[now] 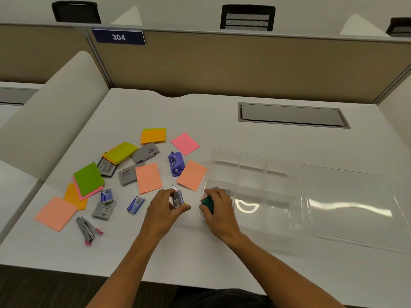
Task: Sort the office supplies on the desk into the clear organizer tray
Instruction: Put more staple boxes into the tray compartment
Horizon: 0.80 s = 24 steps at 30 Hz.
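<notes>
Head view is showing the left hand pinching a small barcoded stapler upright, likely for carrying, while the right hand is gripping a dark green item at the near-left corner of the clear organizer tray, apparently dropping it in. Sticky notes are lying scattered left of it.

An office: white desk, tan cubicle partition numbered 304, mesh chairs behind.
</notes>
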Tool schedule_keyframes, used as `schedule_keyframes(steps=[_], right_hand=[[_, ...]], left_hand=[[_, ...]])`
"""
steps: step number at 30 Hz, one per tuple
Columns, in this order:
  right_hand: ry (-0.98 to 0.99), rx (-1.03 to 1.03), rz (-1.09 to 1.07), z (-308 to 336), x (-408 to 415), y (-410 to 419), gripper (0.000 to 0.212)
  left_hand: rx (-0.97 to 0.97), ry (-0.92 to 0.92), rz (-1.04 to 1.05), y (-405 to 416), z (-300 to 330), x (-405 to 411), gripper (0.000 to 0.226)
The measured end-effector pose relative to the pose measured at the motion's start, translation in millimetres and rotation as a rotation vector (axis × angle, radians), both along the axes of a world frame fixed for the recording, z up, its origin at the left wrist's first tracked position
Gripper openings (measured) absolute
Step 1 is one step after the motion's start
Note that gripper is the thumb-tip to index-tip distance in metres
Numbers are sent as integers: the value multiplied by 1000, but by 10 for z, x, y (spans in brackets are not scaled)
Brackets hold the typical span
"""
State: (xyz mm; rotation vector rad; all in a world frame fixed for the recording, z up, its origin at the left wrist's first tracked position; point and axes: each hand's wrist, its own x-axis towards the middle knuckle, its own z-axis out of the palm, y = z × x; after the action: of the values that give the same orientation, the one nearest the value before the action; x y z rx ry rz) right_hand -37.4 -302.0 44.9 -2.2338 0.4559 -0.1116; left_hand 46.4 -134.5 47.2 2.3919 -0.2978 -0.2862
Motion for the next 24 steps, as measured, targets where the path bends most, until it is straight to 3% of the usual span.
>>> schedule_keyframes(steps=[14, 18, 24], right_hand=[[231, -211, 162, 34, -24, -157, 58], [110, -157, 150, 111, -99, -234, 41], [-104, -83, -55, 190, -241, -621, 29]], left_hand=[[-23, -47, -60, -139, 60, 78, 80], [-36, -56, -102, -276, 141, 43, 81], [-110, -57, -213, -580, 258, -37, 72]])
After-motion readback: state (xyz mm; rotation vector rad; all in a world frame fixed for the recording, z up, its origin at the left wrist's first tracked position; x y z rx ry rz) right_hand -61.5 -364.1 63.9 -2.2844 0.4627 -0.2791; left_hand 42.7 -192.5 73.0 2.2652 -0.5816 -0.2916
